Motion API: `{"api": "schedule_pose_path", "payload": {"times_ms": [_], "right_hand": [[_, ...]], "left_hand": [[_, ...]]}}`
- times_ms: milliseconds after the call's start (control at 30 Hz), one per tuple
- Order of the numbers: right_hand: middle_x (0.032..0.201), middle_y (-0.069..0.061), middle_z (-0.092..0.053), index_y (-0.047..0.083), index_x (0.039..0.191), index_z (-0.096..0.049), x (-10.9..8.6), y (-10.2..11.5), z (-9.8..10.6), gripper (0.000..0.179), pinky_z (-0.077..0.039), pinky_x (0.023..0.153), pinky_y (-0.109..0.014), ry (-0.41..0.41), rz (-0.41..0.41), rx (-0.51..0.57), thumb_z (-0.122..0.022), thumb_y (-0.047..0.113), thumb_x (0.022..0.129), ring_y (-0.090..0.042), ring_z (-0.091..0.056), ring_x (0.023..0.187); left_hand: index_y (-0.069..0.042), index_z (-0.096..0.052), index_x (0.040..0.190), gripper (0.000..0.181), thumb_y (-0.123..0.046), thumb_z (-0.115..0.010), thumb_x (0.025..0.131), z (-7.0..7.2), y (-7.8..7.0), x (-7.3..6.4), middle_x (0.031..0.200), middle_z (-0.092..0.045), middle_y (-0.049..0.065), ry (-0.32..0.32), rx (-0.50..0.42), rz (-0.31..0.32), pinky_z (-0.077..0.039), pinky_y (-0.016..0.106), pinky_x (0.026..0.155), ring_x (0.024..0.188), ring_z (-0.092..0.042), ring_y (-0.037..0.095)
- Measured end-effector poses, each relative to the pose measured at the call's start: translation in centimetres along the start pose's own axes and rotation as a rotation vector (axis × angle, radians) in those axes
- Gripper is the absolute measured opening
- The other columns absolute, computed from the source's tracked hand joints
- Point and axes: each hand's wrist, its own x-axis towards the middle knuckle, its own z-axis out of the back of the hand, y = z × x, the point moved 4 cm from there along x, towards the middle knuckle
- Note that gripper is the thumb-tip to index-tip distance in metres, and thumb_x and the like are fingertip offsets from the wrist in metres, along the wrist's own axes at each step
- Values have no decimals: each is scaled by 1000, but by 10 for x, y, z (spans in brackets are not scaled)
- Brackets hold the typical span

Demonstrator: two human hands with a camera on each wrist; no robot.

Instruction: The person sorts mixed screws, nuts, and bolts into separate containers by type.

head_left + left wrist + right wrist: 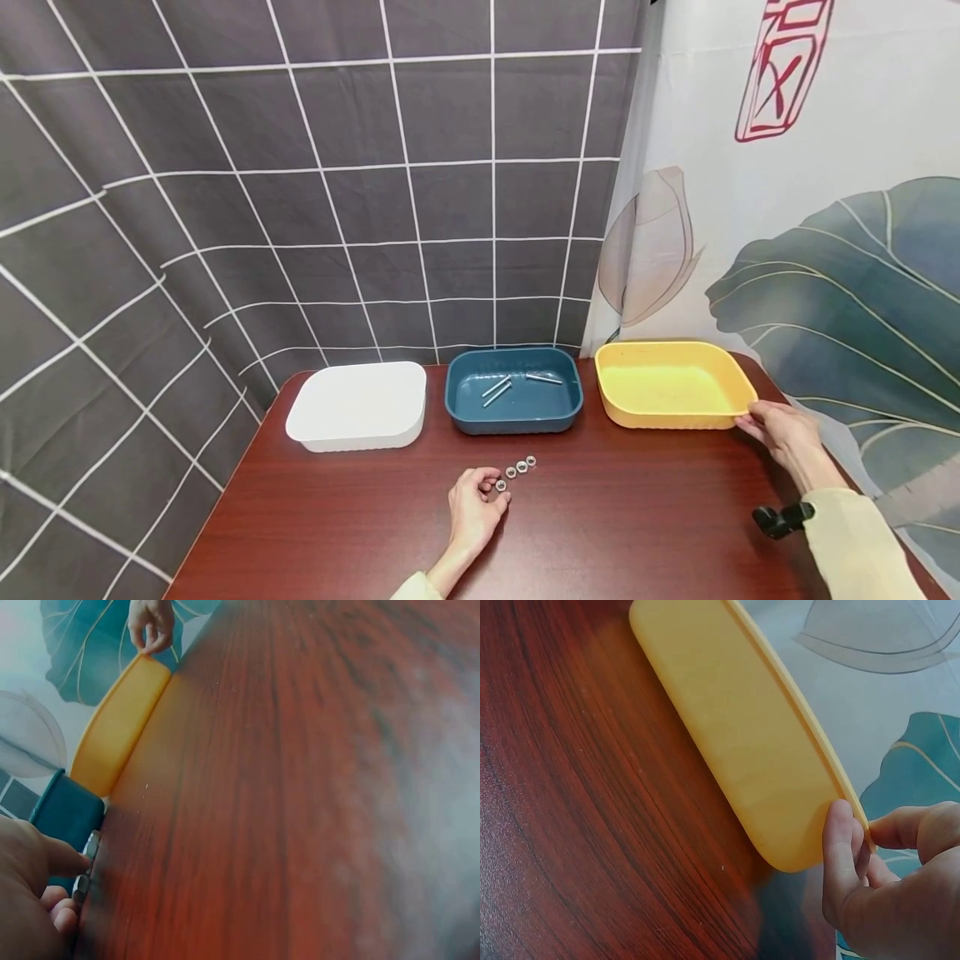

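My left hand (474, 507) is low over the table's middle, its thumb and fingertips on either side of the nearest metal nut (501, 485). Three more nuts (521, 467) run from there in a slanting row toward the back right. In the left wrist view, fingertips come right up to the nuts (80, 889), and the hand itself (26, 877) hides part of the row. At the far right, my right hand (783, 429) pinches the front right corner of a yellow bin (667, 421); the right wrist view shows thumb and fingers (838, 847) on its rim.
A blue bin (513, 423) holding three bolts (497, 393) stands at the back centre. To its left is a white bin (356, 408). All stand along the back of the reddish-brown table (337, 508), before a grey checked curtain (450, 200) and a white leaf-patterned one (675, 100).
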Motion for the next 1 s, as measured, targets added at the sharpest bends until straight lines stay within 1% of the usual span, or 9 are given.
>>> {"api": "schedule_pose_path", "payload": {"times_ms": [100, 200, 233, 300, 500, 633, 800, 900, 1000], "right_hand": [[65, -4, -65, 3, 91, -55, -1, 1, -1, 10, -60, 61, -26, 9, 1, 5, -50, -3, 98, -15, -69, 57], [65, -4, -65, 1, 94, -54, -1, 2, -1, 7, -60, 61, -25, 10, 1, -3, -50, -3, 98, -14, -69, 57], [65, -4, -64, 0, 98, -53, -1, 2, -1, 4, -60, 61, -25, 9, 2, -8, -50, -3, 98, -14, -69, 57], [65, -4, -64, -2, 102, -52, -1, 1, -1, 4, -60, 61, -25, 6, 4, -11, -49, -3, 99, -14, -69, 57], [65, -3, -64, -1, 102, -51, -1, 0, -1, 5, -60, 61, -25, -11, 4, -17, -50, -2, 98, -14, -69, 56], [65, -3, -64, -1, 104, -51, 0, 2, 0, 7, -60, 61, -26, -8, 1, -15, -51, -2, 98, -15, -69, 57], [66, -3, -65, 0, 104, -52, 2, 2, 1, 6, -61, 63, -26, 9, -5, -11, -51, -2, 98, -15, -69, 58], [66, -4, -65, 2, 96, -56, 1, 1, 2, 6, -61, 63, -28, 16, -13, 4, -52, -2, 97, -16, -69, 58], [66, -4, -65, 9, 84, -59, 0, 0, 1, 18, -61, 63, -28, 24, -17, 29, -53, -2, 97, -16, -69, 58]], "left_hand": [[-5, -73, 86, 32, 9, -85, 60, -1, 0, 1, 80, -64, -1, -12, 42, -15, -49, 22, 61, 71, -58, 15], [-6, -73, 83, 31, 8, -86, 59, -3, 0, 1, 77, -61, -3, -18, 79, -23, -48, 26, 63, 70, -57, 14], [-7, -73, 82, 30, 7, -86, 59, -3, 0, 1, 77, -61, -4, -16, 90, -25, -48, 28, 64, 70, -56, 14], [-8, -73, 80, 28, 6, -86, 60, -3, -1, 2, 75, -59, -5, -10, 112, -30, -47, 30, 65, 70, -55, 14], [-11, -71, 74, 22, 3, -84, 63, -3, -1, 4, 71, -57, -7, 19, 163, -59, -45, 32, 64, 68, -53, 12], [-12, -71, 74, 19, 1, -82, 64, -2, -3, 7, 69, -57, -7, 39, 172, -75, -46, 31, 64, 67, -53, 11], [-10, -71, 75, 17, 1, -82, 66, 0, -4, 10, 69, -58, -6, 64, 150, -68, -48, 28, 62, 64, -54, 8], [-10, -71, 75, 18, 2, -82, 66, 1, -7, 11, 70, -59, -6, 79, 126, -65, -48, 24, 59, 62, -55, 7], [-9, -71, 77, 19, 3, -82, 68, 1, -14, 14, 71, -59, -7, 99, 94, -70, -49, 20, 57, 62, -55, 7]]}}
